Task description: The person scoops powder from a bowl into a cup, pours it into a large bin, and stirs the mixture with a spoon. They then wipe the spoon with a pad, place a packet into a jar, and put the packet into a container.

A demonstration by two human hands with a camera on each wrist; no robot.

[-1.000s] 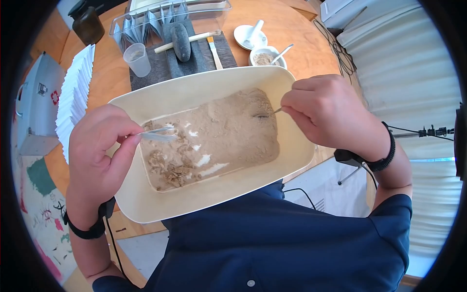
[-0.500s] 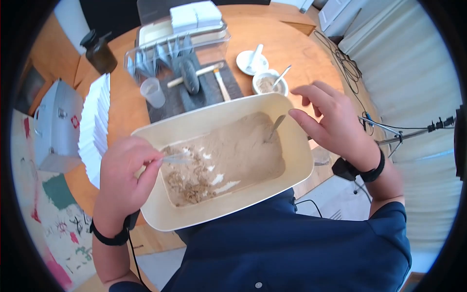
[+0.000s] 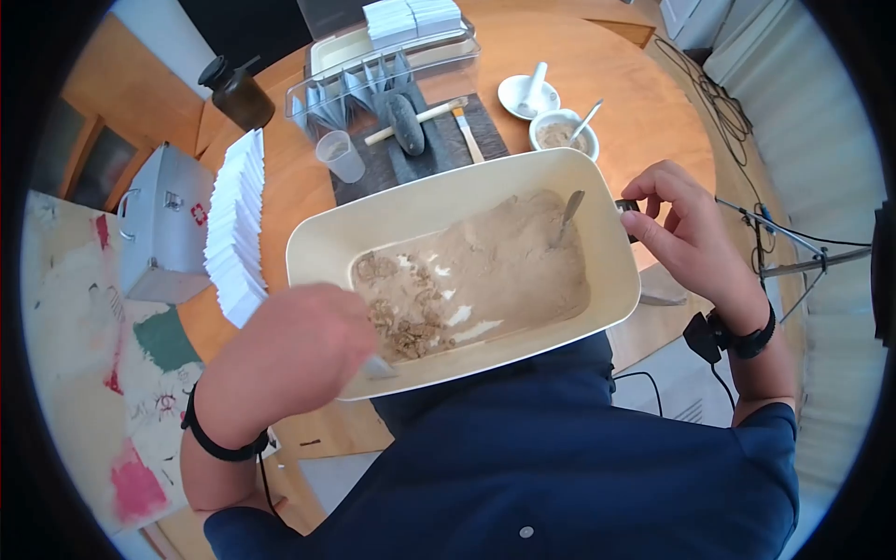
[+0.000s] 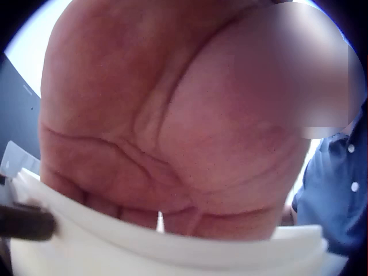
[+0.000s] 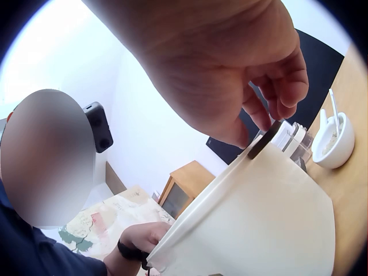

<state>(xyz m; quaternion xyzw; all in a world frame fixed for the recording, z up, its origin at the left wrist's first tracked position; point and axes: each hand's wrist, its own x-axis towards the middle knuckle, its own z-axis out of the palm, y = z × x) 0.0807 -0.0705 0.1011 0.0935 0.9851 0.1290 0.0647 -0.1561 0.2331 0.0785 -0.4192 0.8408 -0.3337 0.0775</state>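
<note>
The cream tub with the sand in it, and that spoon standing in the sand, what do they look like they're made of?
The tub looks like moulded plastic: smooth, matte cream, rounded corners, thin rim. It could be melamine; the pictures do not settle that. The spoon looks like metal, grey with a dull shine, thin and flat.

Cream oblong tub (image 3: pixel 327 245) sits tilted at the counter's near edge, tan powder (image 3: pixel 504 266) heaped rightward, a metal spoon (image 3: pixel 566 217) planted upright in it.
</note>
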